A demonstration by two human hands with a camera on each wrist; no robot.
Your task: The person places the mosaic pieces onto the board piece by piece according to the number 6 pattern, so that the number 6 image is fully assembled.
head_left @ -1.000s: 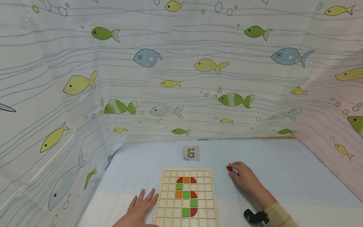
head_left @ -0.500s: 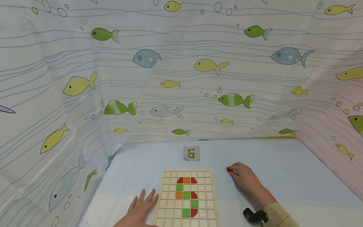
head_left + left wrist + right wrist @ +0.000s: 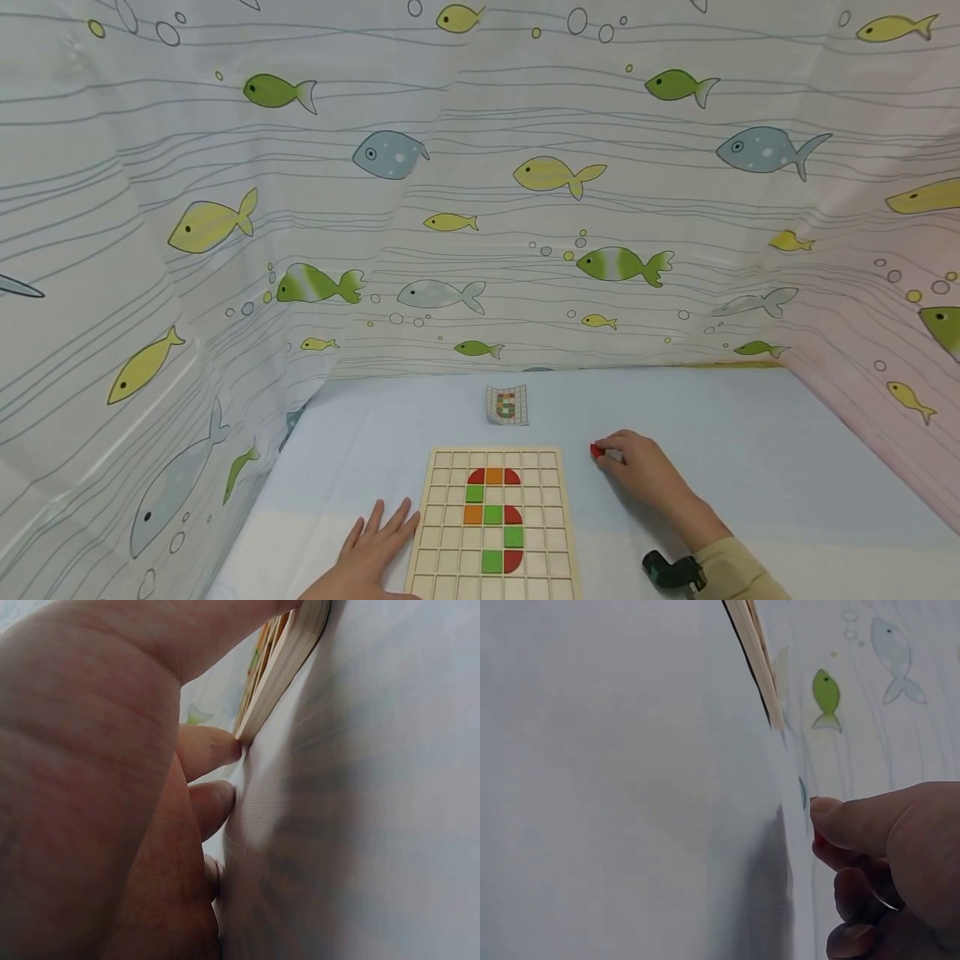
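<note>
A wooden grid board (image 3: 540,533) lies on the table in the head view, with red, orange and green tiles set in its squares. My left hand (image 3: 367,550) rests at the board's left edge with fingers spread; in the left wrist view its fingertips (image 3: 225,746) touch the board's side (image 3: 277,675). To the right of the board, my right hand (image 3: 645,471) pinches a small red tile (image 3: 597,450) between thumb and fingers. The right wrist view shows only a sliver of that tile, mostly hidden by the thumb (image 3: 847,821).
A small pattern card (image 3: 507,405) with a matching coloured figure lies beyond the board. Near the right sleeve (image 3: 738,571) is a black curved device (image 3: 671,572). A fish-print curtain (image 3: 480,250) stands around the table's back and sides.
My right hand has shifted slightly to the left with the red tile, whose angle between the fingers has turned. The left hand and the board stay in place.
</note>
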